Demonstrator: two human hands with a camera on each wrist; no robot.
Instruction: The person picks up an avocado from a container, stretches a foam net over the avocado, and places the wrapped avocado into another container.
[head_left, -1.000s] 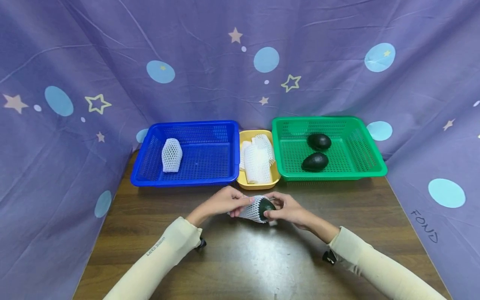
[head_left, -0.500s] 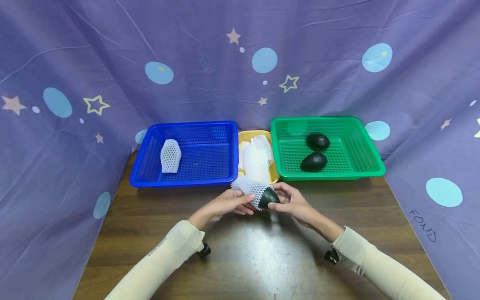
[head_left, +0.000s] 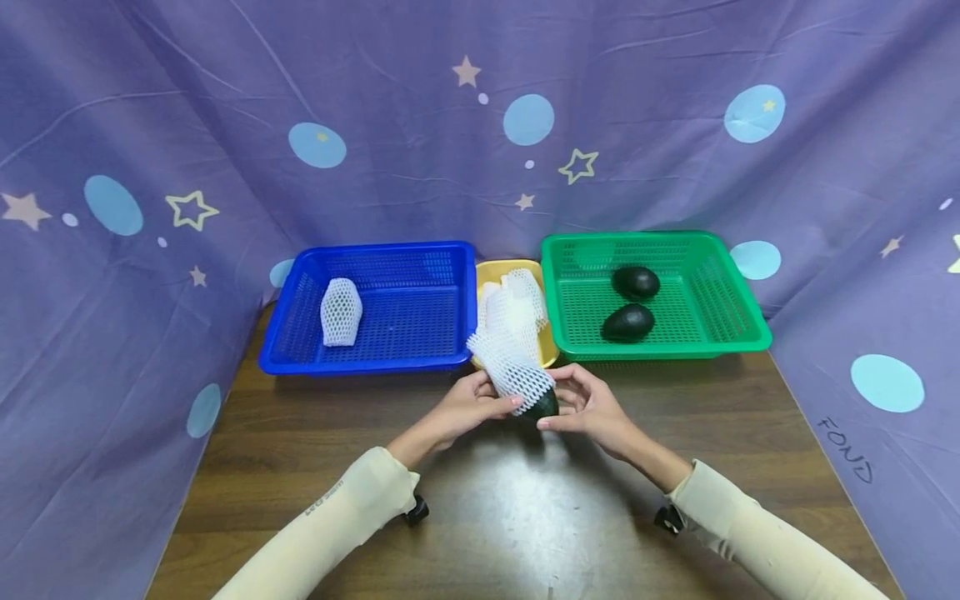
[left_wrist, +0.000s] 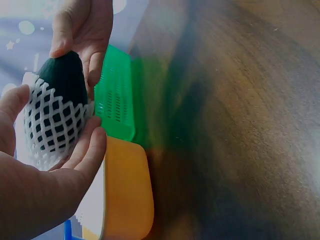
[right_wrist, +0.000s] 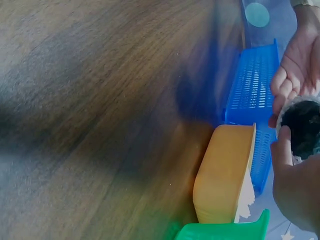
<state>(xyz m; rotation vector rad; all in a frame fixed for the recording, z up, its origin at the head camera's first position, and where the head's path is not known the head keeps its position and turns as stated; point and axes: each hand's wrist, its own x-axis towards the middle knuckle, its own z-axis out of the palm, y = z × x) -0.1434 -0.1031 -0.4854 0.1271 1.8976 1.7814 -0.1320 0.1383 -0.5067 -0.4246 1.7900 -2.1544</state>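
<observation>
Purple curtain (head_left: 405, 125) on every side here, stars and blue spots all over it, and below it a brown wooden table (head_left: 480, 542) with a bright shine on top. Along the back we've got a blue basket (head_left: 367, 367) with one netted piece (head_left: 341, 312), a yellow tub (head_left: 550, 352) heaped with white nets (head_left: 517, 302), a green basket (head_left: 667, 353) with two dark avocados (head_left: 628, 323). And centre stage, blocking part of the tub's near edge, the avocado (head_left: 547, 407), bare end poking from its foam net (head_left: 517, 371)! Left hand (head_left: 467, 408) grips the net around it; right hand (head_left: 597, 411) pinches the bare end.
</observation>
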